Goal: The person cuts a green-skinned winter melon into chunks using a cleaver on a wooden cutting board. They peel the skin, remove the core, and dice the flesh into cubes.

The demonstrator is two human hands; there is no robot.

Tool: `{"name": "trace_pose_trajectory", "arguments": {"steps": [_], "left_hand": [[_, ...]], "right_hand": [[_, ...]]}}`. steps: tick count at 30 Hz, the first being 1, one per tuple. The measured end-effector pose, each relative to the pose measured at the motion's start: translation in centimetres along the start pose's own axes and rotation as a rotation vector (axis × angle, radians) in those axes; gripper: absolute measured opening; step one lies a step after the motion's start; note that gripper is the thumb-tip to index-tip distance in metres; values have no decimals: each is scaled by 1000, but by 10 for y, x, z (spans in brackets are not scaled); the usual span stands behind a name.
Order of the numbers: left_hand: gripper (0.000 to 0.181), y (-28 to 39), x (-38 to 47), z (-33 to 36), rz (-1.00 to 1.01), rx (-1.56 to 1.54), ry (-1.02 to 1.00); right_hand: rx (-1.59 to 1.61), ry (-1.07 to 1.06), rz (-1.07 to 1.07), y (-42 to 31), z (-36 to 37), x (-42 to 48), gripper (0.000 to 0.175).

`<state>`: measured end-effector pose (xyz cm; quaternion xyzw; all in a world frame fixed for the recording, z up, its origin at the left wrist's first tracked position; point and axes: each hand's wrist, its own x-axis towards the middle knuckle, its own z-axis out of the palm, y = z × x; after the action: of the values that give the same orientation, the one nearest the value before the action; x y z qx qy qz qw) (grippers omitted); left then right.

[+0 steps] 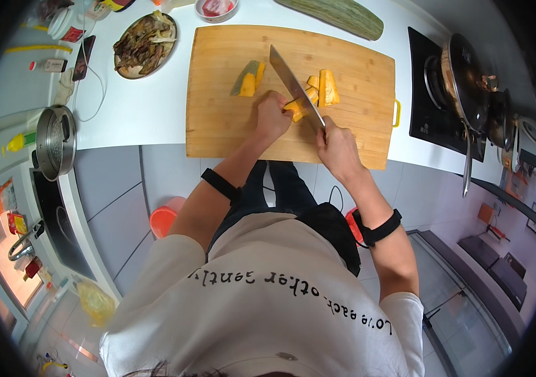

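My right hand grips the handle of a kitchen knife with a broad steel blade. The blade slants up and left over a wooden cutting board and crosses a piece of orange pumpkin flesh. With its fingertips, my left hand holds that piece from the left side. Just right of the blade lie cut pumpkin pieces, partly behind the knife. Pumpkin wedges with green rind rest on the board to the left, above my left hand.
Behind the board are a long green gourd and a bowl of raw meat. A plate of brownish dried food stands to the left, near a phone. At right, a wok sits on a black cooktop.
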<state>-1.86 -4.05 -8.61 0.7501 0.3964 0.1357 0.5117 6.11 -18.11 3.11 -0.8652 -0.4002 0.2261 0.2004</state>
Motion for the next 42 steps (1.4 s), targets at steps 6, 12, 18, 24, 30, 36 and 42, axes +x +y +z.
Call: {"name": "trace_pose_trajectory", "arguments": {"steps": [6, 12, 18, 24, 30, 36, 42], "left_hand": [[19, 2, 2, -2, -39, 6, -25], [16, -5, -3, 2, -35, -18, -5], [23, 10, 3, 15, 1, -37, -66], [42, 67, 43, 41, 196, 387, 62], [55, 104, 87, 59, 272, 835, -331], [43, 104, 92, 70, 221, 671, -547], [32, 98, 86, 66, 239, 338, -468]], "right_hand": [[-13, -8, -16, 2, 14, 0, 9], [26, 25, -2, 8, 42, 24, 11], [43, 157, 44, 21, 3, 20, 13], [323, 319, 261, 42, -54, -13, 9], [506, 362, 427, 60, -47, -41, 10], [609, 361, 501, 73, -40, -51, 9], [692, 369, 525, 69, -36, -43, 12]]}}
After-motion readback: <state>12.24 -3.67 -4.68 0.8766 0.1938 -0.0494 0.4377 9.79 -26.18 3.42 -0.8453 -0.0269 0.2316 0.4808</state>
